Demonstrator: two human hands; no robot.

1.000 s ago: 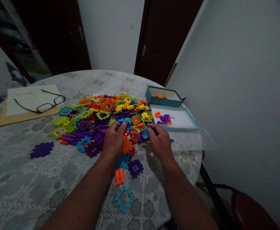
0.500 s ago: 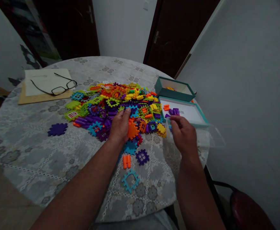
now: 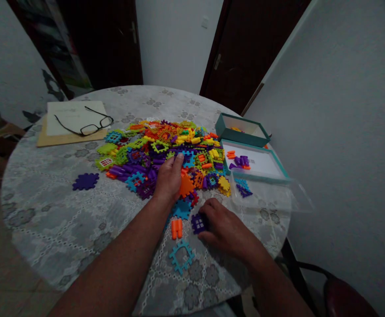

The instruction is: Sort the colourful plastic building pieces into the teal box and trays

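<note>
My left hand (image 3: 169, 177) is at the front of the heap of plastic building pieces, thumb uppermost. It is closed on an orange building piece (image 3: 186, 185), and most of its fingers are hidden behind it. A light-blue flat piece (image 3: 181, 209) shows just below. To the right, my right hand (image 3: 217, 224) pinches the edge of a purple window piece (image 3: 198, 223) at the tabletop. An orange double-tube piece (image 3: 177, 229) lies between my arms. Nearer to me is a light-blue open frame piece (image 3: 181, 257).
The colourful heap (image 3: 166, 141) spreads across the table's middle. A purple flat piece (image 3: 86, 181) lies left. Glasses (image 3: 89, 128) rest on paper. Right stand a green box (image 3: 241, 132), a white-bottomed lid (image 3: 265, 165) with pieces and a clear tray (image 3: 268, 198) with blue and purple pieces.
My right hand has left the clear tray and come down toward me and left onto the purple window piece. My left hand keeps its grip on the orange piece. The view has shifted slightly.
</note>
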